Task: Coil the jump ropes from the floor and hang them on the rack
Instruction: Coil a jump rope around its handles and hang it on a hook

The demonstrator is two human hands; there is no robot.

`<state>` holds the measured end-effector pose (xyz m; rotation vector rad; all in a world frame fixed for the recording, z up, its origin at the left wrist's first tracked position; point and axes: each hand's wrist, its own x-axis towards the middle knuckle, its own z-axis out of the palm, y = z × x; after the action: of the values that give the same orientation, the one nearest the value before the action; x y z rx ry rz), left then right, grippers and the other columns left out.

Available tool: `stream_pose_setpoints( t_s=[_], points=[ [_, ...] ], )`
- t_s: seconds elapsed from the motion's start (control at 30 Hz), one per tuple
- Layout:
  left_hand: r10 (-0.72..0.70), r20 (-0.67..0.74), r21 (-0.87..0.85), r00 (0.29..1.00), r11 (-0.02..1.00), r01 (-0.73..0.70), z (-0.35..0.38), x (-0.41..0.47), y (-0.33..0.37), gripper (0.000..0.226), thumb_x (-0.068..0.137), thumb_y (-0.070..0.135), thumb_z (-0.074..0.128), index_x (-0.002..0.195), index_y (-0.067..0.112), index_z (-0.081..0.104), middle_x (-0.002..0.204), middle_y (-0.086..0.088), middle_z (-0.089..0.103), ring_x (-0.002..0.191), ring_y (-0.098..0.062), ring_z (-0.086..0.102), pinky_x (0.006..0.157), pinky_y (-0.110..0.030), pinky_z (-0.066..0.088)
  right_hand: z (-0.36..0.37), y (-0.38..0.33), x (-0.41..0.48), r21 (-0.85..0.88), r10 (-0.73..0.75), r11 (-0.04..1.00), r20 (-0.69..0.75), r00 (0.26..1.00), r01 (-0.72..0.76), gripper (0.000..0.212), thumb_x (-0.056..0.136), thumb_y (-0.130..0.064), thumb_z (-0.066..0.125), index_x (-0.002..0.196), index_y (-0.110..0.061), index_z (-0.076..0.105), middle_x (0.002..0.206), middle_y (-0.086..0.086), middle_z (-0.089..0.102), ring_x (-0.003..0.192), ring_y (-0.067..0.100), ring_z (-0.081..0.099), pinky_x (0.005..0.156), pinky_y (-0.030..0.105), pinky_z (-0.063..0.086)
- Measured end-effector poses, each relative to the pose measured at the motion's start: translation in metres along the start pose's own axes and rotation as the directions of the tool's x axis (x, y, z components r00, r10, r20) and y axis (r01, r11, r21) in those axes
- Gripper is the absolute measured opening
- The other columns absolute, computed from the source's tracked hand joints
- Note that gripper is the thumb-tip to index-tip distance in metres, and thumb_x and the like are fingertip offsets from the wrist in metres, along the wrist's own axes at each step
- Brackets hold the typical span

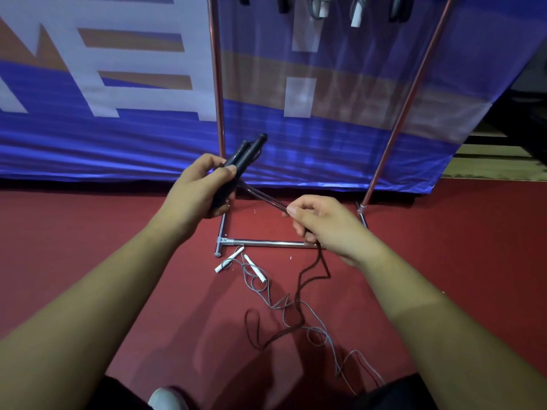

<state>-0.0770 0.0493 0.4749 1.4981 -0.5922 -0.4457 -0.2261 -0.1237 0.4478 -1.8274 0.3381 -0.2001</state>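
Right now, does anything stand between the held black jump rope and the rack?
Nothing blocks the metal rack, but the black jump rope trails across the grey white-handled rope on the floor and may snag.

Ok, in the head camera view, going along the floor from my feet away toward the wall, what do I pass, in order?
white shoe → loose grey cord → white handles → rack's chrome base bar → blue banner
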Motion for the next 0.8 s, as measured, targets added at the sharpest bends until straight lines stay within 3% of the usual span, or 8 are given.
stream_pose_setpoints(
  t_s=[0.13,0.2,0.27,0.37,0.47,0.53,0.67,0.8],
  points=[
    [0.009,-0.069,0.086,0.998,0.996,-0.003,-0.01,0.003,0.001,0.019,0.077,0.035,0.063,0.078,0.022,0.05,0.061,-0.008,0.055,0.047,-0.018,0.04,0.046,-0.022,0.032,-0.004,-0.003,-0.001,-0.038,0.028,0.999,-0.018,0.999,-0.029,0.023,0.102,-0.019,0.052,0.095,-0.003,0.066,0.061,-0.002,0.054,0.048,0.011,0.045,0.052,0.022,0.039],
    [0.047,-0.042,0.217,0.998,0.975,-0.036,-0.016,0.004,-0.002,0.023,0.075,0.045,0.067,0.08,0.028,0.051,0.064,-0.004,0.06,0.048,-0.02,0.043,0.049,-0.028,0.036,-0.004,-0.004,-0.003,-0.058,0.034,0.998,0.009,0.999,-0.033,0.023,0.102,-0.02,0.052,0.096,-0.003,0.066,0.06,-0.002,0.054,0.048,0.01,0.045,0.05,0.02,0.038],
    [0.079,-0.011,0.465,0.997,0.883,-0.064,-0.02,0.004,-0.009,0.026,0.079,0.048,0.071,0.087,0.033,0.051,0.068,0.002,0.066,0.049,-0.02,0.054,0.055,-0.032,0.046,-0.003,-0.006,-0.004,-0.056,0.053,0.997,0.02,0.998,-0.052,0.02,0.1,-0.02,0.054,0.096,-0.003,0.065,0.06,-0.003,0.053,0.046,0.007,0.041,0.048,0.02,0.036],
    [0.158,0.008,0.748,0.987,0.654,-0.111,-0.02,0.002,-0.015,0.029,0.086,0.043,0.071,0.1,0.029,0.049,0.079,0.0,0.068,0.066,-0.021,0.063,0.065,-0.039,0.051,0.001,-0.013,-0.005,-0.166,0.047,0.985,-0.021,0.999,-0.05,0.01,0.095,-0.02,0.062,0.092,-0.011,0.065,0.059,-0.003,0.057,0.045,0.005,0.044,0.049,0.023,0.038],
    [0.207,-0.019,0.812,0.978,0.573,-0.106,-0.022,0.003,-0.014,0.034,0.087,0.041,0.072,0.108,0.027,0.048,0.086,0.002,0.063,0.073,-0.024,0.057,0.063,-0.034,0.039,0.003,-0.013,-0.007,-0.259,0.089,0.962,-0.019,0.996,-0.091,0.007,0.096,-0.02,0.062,0.093,-0.014,0.064,0.06,0.001,0.06,0.046,0.008,0.055,0.055,0.027,0.041],
    [0.21,-0.017,0.837,0.977,0.538,-0.101,-0.023,0.004,-0.016,0.037,0.087,0.039,0.072,0.11,0.024,0.049,0.089,0.001,0.06,0.077,-0.028,0.056,0.066,-0.035,0.039,0.002,-0.01,-0.008,-0.256,0.117,0.96,0.0,0.993,-0.113,0.011,0.097,-0.021,0.058,0.096,-0.011,0.064,0.06,0.002,0.061,0.05,0.012,0.061,0.059,0.03,0.042],
    [0.187,0.017,0.878,0.982,0.467,-0.104,-0.023,0.007,-0.028,0.039,0.087,0.035,0.072,0.112,0.02,0.047,0.103,-0.009,0.065,0.094,-0.036,0.061,0.076,-0.044,0.049,0.002,-0.013,-0.008,-0.167,0.151,0.974,-0.033,0.988,-0.155,0.014,0.099,-0.016,0.053,0.092,-0.006,0.06,0.057,0.001,0.055,0.04,0.009,0.045,0.051,0.026,0.04],
    [0.166,0.074,0.939,0.983,0.319,-0.125,-0.017,0.009,-0.033,0.04,0.088,0.041,0.07,0.117,0.021,0.051,0.106,-0.01,0.067,0.097,-0.037,0.062,0.07,-0.039,0.047,0.006,-0.024,-0.012,0.061,0.144,0.987,0.076,0.987,-0.149,0.008,0.097,-0.011,0.058,0.091,-0.006,0.06,0.053,-0.002,0.041,0.038,0.007,0.029,0.047,0.024,0.031]
  ],
)
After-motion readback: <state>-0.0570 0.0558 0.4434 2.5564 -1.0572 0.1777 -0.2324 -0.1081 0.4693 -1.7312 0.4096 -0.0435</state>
